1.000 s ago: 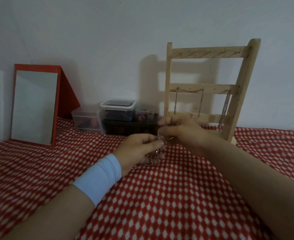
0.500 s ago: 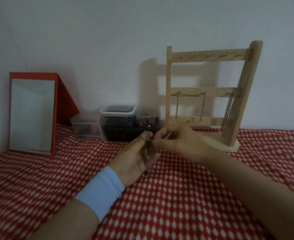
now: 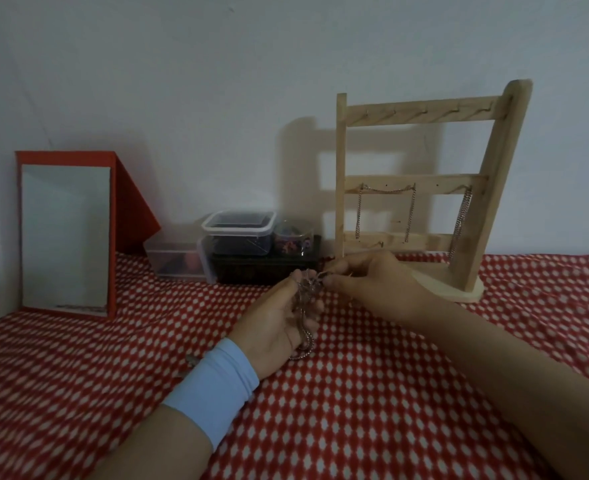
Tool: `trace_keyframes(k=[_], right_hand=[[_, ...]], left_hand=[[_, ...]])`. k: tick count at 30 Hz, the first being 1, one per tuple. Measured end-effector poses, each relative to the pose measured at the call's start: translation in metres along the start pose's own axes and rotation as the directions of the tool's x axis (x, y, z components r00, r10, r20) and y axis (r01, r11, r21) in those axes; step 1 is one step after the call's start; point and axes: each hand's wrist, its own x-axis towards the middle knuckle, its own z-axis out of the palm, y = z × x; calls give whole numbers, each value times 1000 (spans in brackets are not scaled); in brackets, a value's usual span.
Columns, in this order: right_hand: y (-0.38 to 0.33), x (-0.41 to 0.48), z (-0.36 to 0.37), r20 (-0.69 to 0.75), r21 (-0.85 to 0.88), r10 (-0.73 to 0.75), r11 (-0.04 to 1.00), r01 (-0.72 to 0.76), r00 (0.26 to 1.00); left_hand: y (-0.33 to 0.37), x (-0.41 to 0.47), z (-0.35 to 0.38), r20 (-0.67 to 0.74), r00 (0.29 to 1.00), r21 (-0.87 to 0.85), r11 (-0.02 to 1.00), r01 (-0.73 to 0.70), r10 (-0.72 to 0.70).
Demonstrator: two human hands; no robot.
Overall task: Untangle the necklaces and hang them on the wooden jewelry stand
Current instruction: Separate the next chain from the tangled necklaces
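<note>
Head view: tangled necklaces (image 3: 303,308) at centre, draped over the upturned, loosely straight fingers of left hand (image 3: 277,325); right hand (image 3: 372,282), at its 2 o'clock, pinches the tangle's top. Wooden jewelry stand (image 3: 421,183) at 1 o'clock on red patterned cloth (image 3: 355,410), hung chains (image 3: 358,216) on middle bar.

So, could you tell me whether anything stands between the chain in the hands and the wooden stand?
Nothing visible does. The chain, draped over the left hand and pinched by the right hand, hangs in front of the stand.
</note>
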Motion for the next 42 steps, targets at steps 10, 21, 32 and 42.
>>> trace_keyframes(k=[10, 21, 32, 42], right_hand=[[-5, 3, -14, -261, 183, 7, 982, 42, 965], [-16, 0, -18, 51, 523, 110, 844, -120, 993], [-7, -2, -27, 303, 40, 162, 982, -182, 939], [10, 1, -22, 186, 228, 187, 947, -227, 965]], left_hand=[[-11, 6, -3, -1, 896, 811, 525, -259, 444], [-13, 1, -4, 155, 808, 865, 318, -389, 568], [13, 19, 13, 221, 927, 927, 231, -297, 302], [-2, 32, 9, 263, 756, 868, 195, -457, 599]])
